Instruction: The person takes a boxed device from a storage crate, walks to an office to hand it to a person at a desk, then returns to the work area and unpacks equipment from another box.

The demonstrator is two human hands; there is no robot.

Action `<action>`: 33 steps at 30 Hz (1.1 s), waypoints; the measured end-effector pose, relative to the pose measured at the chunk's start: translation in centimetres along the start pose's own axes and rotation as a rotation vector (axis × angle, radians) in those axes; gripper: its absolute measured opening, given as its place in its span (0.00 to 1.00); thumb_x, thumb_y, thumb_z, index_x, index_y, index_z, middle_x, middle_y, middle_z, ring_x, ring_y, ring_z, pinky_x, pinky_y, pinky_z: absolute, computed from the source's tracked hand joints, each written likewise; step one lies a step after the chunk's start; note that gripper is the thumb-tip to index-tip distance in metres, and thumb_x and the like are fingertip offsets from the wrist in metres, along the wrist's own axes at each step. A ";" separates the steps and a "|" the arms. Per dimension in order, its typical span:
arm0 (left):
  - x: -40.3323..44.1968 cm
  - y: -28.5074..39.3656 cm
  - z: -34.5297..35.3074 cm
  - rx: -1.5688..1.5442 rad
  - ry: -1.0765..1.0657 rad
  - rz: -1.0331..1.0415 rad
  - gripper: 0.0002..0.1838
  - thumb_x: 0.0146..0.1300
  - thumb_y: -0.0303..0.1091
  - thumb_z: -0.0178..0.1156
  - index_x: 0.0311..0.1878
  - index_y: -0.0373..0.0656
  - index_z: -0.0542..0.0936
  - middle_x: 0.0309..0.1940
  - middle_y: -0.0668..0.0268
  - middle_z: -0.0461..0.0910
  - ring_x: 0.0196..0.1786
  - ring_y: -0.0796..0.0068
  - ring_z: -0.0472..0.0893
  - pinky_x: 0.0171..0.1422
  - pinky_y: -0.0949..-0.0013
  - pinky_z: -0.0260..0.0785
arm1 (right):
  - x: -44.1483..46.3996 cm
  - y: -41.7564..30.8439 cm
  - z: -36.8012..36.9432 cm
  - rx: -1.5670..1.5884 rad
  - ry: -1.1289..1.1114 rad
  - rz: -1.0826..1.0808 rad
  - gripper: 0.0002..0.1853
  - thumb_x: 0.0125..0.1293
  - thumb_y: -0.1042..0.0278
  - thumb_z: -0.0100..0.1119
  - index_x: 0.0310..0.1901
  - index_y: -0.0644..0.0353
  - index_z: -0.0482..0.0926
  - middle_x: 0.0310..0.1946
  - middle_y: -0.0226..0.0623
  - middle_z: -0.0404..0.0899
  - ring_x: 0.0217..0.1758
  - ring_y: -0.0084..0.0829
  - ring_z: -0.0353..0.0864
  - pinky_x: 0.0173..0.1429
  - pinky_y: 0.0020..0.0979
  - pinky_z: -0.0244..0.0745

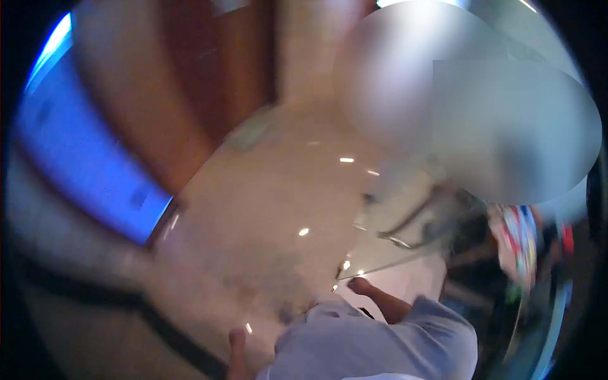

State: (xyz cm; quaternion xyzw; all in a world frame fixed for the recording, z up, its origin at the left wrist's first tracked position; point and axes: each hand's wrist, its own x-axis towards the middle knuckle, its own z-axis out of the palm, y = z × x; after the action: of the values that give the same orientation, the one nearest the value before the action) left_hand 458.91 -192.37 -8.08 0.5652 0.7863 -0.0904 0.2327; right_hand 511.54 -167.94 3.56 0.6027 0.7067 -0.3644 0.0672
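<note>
Fingers: neither left hand nor right hand shows in view, so I cannot tell whether my fingers are released, clenched or grasping anything. Places are therefore taken from the lower part of the view, where my fingers would most likely be; contact with any thing cannot be confirmed.

Nearest: my pale blue-grey clothing (373, 345), creased, filling the lower middle. Two bare limbs extend from beside it, judged to be legs: left leg (237, 351), reaching forward from the lower edge, and right leg (386, 304), angled inward.

Key relation: a thin glass edge (392, 265), apparently part of a low table, lies forward and to the right. Its long axis runs obliquely, from just ahead of the right foot away to the right and slightly forward. Right side judged nearer than left. A dark curved bar (411, 221) shows beyond the edge.

Farther out: glossy floor (253, 209) with small light reflections; a multicoloured bundle (516, 244) to the far right, smeared; a pale flat item (250, 133) ahead, by the foot of a brown panel (183, 69); a blue-lit surface (95, 171) to the left; a dark floor band (183, 342) at lower left.

Writing: no brand or label legible; strong blur.
</note>
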 end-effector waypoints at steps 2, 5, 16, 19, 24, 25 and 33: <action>7.5 0.8 -5.7 -0.417 -0.126 -0.079 0.16 0.61 0.43 0.53 0.29 0.42 0.82 0.29 0.61 0.83 0.33 0.61 0.83 0.40 0.57 0.73 | 3.3 0.3 2.2 -0.152 0.009 -0.202 0.20 0.63 0.53 0.49 0.37 0.63 0.81 0.39 0.51 0.80 0.43 0.52 0.79 0.49 0.48 0.73; 16.9 4.9 -13.4 -0.588 -0.241 -0.075 0.15 0.61 0.42 0.54 0.29 0.42 0.82 0.29 0.61 0.83 0.33 0.61 0.83 0.40 0.57 0.73 | 5.8 -2.4 2.6 -0.043 0.020 -0.172 0.21 0.65 0.52 0.46 0.34 0.64 0.81 0.36 0.51 0.80 0.40 0.54 0.78 0.45 0.50 0.73; 34.4 15.1 -30.5 -0.505 -0.330 0.181 0.14 0.60 0.41 0.54 0.31 0.40 0.82 0.28 0.61 0.83 0.32 0.61 0.82 0.39 0.57 0.73 | 14.5 -7.1 2.0 0.063 -0.170 0.301 0.18 0.57 0.56 0.55 0.39 0.63 0.83 0.40 0.54 0.81 0.46 0.51 0.80 0.53 0.46 0.73; 38.1 15.9 -32.3 -0.485 -0.365 0.202 0.14 0.60 0.41 0.55 0.32 0.40 0.81 0.28 0.61 0.83 0.32 0.61 0.82 0.39 0.57 0.72 | 19.1 -9.9 -1.4 0.306 0.108 0.254 0.19 0.57 0.57 0.56 0.44 0.64 0.81 0.42 0.52 0.81 0.48 0.50 0.79 0.54 0.46 0.72; 45.8 15.3 -36.2 -0.429 -0.414 0.268 0.14 0.60 0.40 0.55 0.33 0.39 0.81 0.28 0.60 0.83 0.31 0.60 0.82 0.39 0.57 0.72 | 22.9 -13.7 -4.0 0.418 0.391 0.398 0.19 0.58 0.56 0.55 0.40 0.64 0.82 0.42 0.52 0.80 0.48 0.51 0.79 0.53 0.46 0.73; 47.7 14.7 -37.0 -0.430 -0.418 0.275 0.13 0.59 0.40 0.55 0.33 0.39 0.81 0.28 0.60 0.83 0.31 0.60 0.82 0.39 0.57 0.72 | 23.1 -13.9 -3.7 0.361 0.343 0.438 0.19 0.58 0.56 0.55 0.39 0.64 0.82 0.42 0.52 0.81 0.48 0.51 0.79 0.53 0.46 0.73; 65.5 5.0 -45.9 -0.436 -0.362 0.236 0.13 0.59 0.39 0.55 0.34 0.38 0.80 0.27 0.60 0.82 0.30 0.60 0.81 0.38 0.58 0.72 | 29.9 -20.2 -5.2 0.463 -0.121 0.785 0.22 0.59 0.53 0.54 0.44 0.64 0.82 0.45 0.52 0.80 0.44 0.49 0.81 0.49 0.44 0.76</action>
State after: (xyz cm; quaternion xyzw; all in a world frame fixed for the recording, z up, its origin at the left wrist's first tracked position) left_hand 434.92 -116.63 2.04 0.5640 0.6621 0.0088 0.4935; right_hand 487.23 -140.97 0.12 0.8015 0.3199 -0.4942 0.1050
